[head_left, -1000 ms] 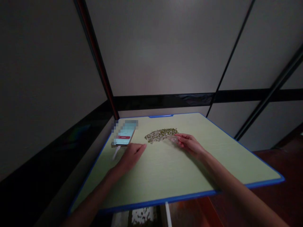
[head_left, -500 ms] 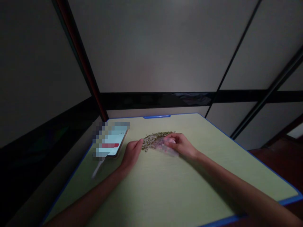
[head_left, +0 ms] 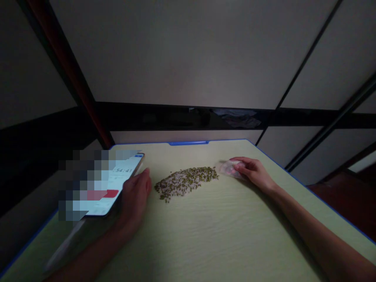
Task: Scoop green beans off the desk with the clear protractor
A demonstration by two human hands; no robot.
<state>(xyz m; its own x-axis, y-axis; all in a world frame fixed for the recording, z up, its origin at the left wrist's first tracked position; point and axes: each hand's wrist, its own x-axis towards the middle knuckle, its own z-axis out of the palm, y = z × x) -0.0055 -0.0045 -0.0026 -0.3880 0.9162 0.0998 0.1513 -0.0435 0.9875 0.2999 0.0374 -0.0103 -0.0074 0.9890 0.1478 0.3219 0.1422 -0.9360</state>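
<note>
A flat, long pile of small green beans or seeds mixed with whitish grains [head_left: 186, 182] lies on the table between my hands. My right hand [head_left: 255, 172] is at the pile's right end, closed on a small clear plastic bag [head_left: 230, 168] with pinkish marks. The bag lies low over the tabletop, just apart from the pile. My left hand [head_left: 136, 196] rests on its edge to the left of the pile, beside the phone [head_left: 113, 201]. Its fingers reach forward with nothing visible in them, though they are partly hidden.
The lit phone shows a timer and a red button, and part of it is pixelated. A pale strip or cable [head_left: 63, 246] runs from it toward me. The pale table [head_left: 199, 239] has a blue rim and a blue handle [head_left: 189, 143] at the back. Cabinet panels [head_left: 188, 58] stand behind it.
My hands have moved apart: the left toward the phone, the right to the right with the plastic bag, off the pile. The pile now shows whole. The view has shifted closer.
</note>
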